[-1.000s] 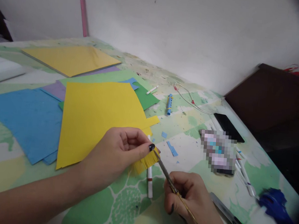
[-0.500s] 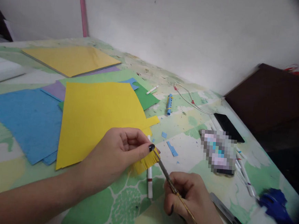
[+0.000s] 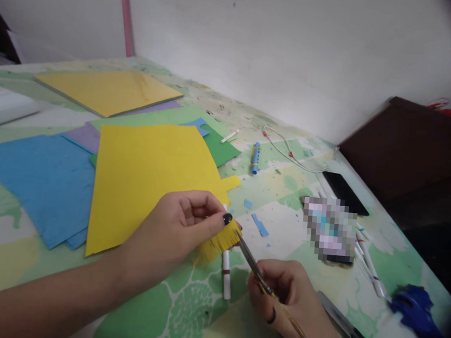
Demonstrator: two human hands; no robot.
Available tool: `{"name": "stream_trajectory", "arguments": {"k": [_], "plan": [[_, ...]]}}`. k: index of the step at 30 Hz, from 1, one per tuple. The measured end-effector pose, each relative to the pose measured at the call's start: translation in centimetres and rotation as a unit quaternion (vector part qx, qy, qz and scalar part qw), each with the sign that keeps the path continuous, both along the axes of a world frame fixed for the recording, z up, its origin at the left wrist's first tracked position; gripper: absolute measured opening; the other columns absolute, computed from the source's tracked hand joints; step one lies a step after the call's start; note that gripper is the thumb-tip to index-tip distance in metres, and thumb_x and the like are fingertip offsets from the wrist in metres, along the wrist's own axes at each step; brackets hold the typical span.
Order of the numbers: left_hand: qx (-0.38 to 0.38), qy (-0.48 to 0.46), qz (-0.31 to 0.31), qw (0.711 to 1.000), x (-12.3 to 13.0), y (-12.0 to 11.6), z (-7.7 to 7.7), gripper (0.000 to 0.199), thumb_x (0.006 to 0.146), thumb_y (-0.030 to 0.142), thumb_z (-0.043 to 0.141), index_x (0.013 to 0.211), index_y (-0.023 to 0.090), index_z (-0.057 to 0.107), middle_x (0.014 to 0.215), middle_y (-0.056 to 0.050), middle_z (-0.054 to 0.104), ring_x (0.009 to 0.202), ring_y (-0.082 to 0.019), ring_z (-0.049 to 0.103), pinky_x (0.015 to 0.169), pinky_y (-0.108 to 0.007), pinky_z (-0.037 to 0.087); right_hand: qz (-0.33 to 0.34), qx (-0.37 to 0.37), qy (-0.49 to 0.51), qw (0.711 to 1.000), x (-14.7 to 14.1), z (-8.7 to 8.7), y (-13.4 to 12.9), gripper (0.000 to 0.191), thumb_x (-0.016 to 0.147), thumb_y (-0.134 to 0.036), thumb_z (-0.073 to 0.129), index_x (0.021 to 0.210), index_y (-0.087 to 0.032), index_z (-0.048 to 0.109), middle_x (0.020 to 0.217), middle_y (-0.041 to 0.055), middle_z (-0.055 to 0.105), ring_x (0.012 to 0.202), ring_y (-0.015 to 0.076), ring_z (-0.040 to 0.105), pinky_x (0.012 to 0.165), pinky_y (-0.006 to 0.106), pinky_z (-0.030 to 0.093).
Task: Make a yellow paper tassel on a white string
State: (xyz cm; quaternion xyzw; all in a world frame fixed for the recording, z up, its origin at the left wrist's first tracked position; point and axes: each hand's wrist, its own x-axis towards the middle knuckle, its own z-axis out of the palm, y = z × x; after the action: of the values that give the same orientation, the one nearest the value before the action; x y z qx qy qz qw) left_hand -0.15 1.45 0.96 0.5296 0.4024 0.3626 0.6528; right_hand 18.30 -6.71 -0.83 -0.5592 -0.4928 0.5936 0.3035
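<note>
My left hand point(image 3: 190, 221) pinches a small strip of yellow paper point(image 3: 226, 238) between thumb and fingers. Its lower edge is cut into a fine fringe. My right hand point(image 3: 286, 293) is closed round the gold handles of a pair of scissors point(image 3: 250, 259). The blade tips meet the right end of the fringed strip, just below my left thumb. Under the strip lies a white marker point(image 3: 225, 278) with a dark red band, partly covered. A large yellow sheet point(image 3: 151, 168) is spread behind my left hand, on other coloured sheets.
Blue sheets point(image 3: 41, 180) lie at left, a yellow pad point(image 3: 110, 89) farther back. A blue paper roll point(image 3: 255, 158), blue scraps point(image 3: 259, 225) and a white cord point(image 3: 289, 150) are beyond my hands. At right are a blurred-out phone point(image 3: 330, 229), a black slab point(image 3: 346, 193), markers point(image 3: 370, 266) and a green-handled cutter point(image 3: 353, 332).
The scissors' tips have drawn back slightly from the strip, their blades now nearer together. My right thumb has shifted a little to the right. My left hand stays nearly in place.
</note>
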Motion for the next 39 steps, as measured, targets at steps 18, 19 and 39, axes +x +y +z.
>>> {"name": "stream_trajectory", "arguments": {"k": [18, 19, 39], "plan": [[0.005, 0.023, -0.013, 1.000, 0.0, -0.1, -0.1, 0.008, 0.075, 0.020, 0.066, 0.069, 0.016, 0.064, 0.065, 0.003, 0.067, 0.062, -0.008, 0.061, 0.057, -0.012, 0.046, -0.018, -0.026, -0.005, 0.999, -0.3, 0.7, 0.3, 0.047, 0.056, -0.047, 0.079, 0.048, -0.016, 0.045, 0.043, -0.0080, 0.034, 0.043, 0.0046, 0.026, 0.040, 0.018, 0.023], [0.005, 0.023, -0.014, 1.000, 0.0, -0.1, -0.1, 0.007, 0.076, 0.020, 0.065, 0.069, 0.017, 0.064, 0.065, 0.003, 0.067, 0.062, -0.008, 0.061, 0.057, -0.012, 0.046, -0.020, -0.022, -0.004, 1.000, -0.3, 0.7, 0.3, 0.047, 0.056, -0.047, 0.080, 0.047, -0.016, 0.045, 0.042, -0.0079, 0.034, 0.043, 0.0046, 0.025, 0.040, 0.018, 0.023], [0.005, 0.036, -0.007, 0.999, 0.1, 0.0, -0.1, 0.006, 0.074, 0.021, 0.067, 0.070, 0.017, 0.066, 0.068, 0.001, 0.071, 0.065, -0.011, 0.066, 0.059, -0.015, 0.050, -0.007, -0.024, -0.011, 1.000, 0.0, 0.6, 0.3, 0.045, 0.059, -0.048, 0.078, 0.051, -0.016, 0.047, 0.046, -0.0073, 0.036, 0.047, 0.0059, 0.027, 0.043, 0.020, 0.023]]}}
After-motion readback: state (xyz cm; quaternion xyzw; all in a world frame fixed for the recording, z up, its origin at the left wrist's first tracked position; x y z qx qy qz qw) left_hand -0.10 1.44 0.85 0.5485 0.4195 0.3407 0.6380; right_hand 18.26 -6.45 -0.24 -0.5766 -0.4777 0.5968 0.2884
